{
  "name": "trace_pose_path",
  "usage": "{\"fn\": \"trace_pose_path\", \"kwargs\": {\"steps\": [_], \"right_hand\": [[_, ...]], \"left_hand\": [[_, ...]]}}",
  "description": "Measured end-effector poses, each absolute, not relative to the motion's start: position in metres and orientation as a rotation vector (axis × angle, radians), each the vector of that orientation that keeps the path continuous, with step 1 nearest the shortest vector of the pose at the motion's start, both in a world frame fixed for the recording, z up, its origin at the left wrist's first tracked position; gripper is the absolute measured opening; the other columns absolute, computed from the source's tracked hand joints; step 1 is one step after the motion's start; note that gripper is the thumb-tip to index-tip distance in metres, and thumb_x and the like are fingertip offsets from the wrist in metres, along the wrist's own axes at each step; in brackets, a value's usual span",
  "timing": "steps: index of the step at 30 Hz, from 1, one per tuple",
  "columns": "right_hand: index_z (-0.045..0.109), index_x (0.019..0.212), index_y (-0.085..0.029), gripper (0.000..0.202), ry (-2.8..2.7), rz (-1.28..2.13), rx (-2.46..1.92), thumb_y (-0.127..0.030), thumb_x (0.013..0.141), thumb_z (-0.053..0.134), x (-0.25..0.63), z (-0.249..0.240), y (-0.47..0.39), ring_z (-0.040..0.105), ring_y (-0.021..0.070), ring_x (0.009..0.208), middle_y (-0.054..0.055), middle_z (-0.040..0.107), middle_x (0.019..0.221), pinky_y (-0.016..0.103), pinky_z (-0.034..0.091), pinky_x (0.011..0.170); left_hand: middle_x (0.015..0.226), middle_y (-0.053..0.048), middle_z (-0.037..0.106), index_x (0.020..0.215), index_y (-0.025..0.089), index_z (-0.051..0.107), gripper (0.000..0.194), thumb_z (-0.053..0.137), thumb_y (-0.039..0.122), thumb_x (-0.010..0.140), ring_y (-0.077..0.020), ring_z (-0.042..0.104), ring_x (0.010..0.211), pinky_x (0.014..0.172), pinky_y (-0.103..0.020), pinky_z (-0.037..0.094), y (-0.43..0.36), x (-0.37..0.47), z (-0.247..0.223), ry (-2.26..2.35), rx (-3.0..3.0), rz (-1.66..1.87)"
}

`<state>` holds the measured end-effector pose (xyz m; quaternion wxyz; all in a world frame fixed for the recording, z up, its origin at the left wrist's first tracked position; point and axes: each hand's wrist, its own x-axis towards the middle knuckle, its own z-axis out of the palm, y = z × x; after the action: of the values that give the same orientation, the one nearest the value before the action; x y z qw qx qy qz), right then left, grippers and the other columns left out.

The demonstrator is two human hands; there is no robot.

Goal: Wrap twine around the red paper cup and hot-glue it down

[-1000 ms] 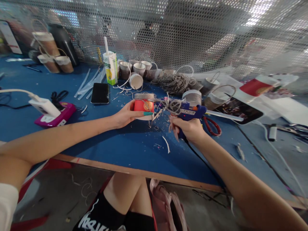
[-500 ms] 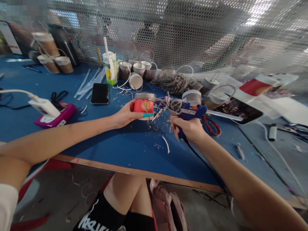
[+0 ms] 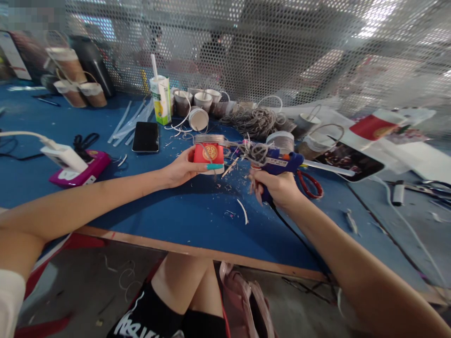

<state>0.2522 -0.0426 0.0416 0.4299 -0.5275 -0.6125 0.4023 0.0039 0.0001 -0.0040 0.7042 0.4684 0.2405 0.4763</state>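
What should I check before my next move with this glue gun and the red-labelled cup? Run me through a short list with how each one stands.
1. Red-labelled cup held: ok, the left hand grips it.
2. Glue gun in grip: ok, the right hand is around its handle.
3. Glue stick loaded: ok, it sticks out of the gun's back end.
4. Gun tip against the cup: cannot tell, grey twine bunched at its front obscures it.
5. Gun hot: cannot tell from a picture.
6. Table clear of scraps: not ok, bits and a curved white strip lie there.
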Motion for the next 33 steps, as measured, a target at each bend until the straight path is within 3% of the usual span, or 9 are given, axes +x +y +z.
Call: {"fn": "trace_pose_path", "kwargs": {"steps": [6,13,24,33], "right_hand": [[0.052,0.037,-0.024,0.031,-1.472,0.999,-1.327,-0.027,0.066,0.065,0.247,0.0458,-0.0447,0.048,0.0117,0.033,-0.001,0.046,0.033,0.026,0.045,0.039],[0.052,0.039,-0.025,0.03,-1.477,1.031,-1.326,-0.026,0.065,0.065,0.2471,0.0471,-0.0444,0.048,0.0121,0.032,-0.002,0.044,0.032,0.027,0.047,0.039],[0.05,0.034,-0.025,0.033,-1.467,1.047,-1.351,-0.025,0.063,0.065,0.2438,0.0505,-0.0441,0.046,0.0121,0.032,-0.001,0.043,0.031,0.026,0.042,0.034],[0.049,0.033,-0.024,0.035,-1.468,1.052,-1.345,-0.024,0.064,0.064,0.2457,0.0476,-0.0425,0.048,0.0108,0.032,-0.001,0.044,0.031,0.025,0.047,0.039]], "left_hand": [[0.1,-0.003,0.077,0.11,0.019,0.065,0.063,0.099,0.024,0.058,-0.0197,0.076,0.096,0.091,-0.034,0.058,0.0019,0.0024,-0.0061,0.538,1.071,1.064],[0.107,-0.007,0.078,0.112,0.019,0.066,0.064,0.099,0.032,0.059,-0.0262,0.076,0.105,0.095,-0.039,0.058,0.0027,0.0014,-0.0082,0.529,1.125,1.05],[0.113,-0.01,0.077,0.116,0.019,0.067,0.078,0.098,0.054,0.055,-0.0324,0.073,0.117,0.095,-0.04,0.058,0.0045,0.0006,-0.0135,0.495,1.146,1.051],[0.1,-0.006,0.079,0.108,0.018,0.068,0.065,0.1,0.029,0.052,-0.0256,0.076,0.098,0.089,-0.038,0.059,0.0017,0.0022,-0.0059,0.556,1.075,1.027]]}}
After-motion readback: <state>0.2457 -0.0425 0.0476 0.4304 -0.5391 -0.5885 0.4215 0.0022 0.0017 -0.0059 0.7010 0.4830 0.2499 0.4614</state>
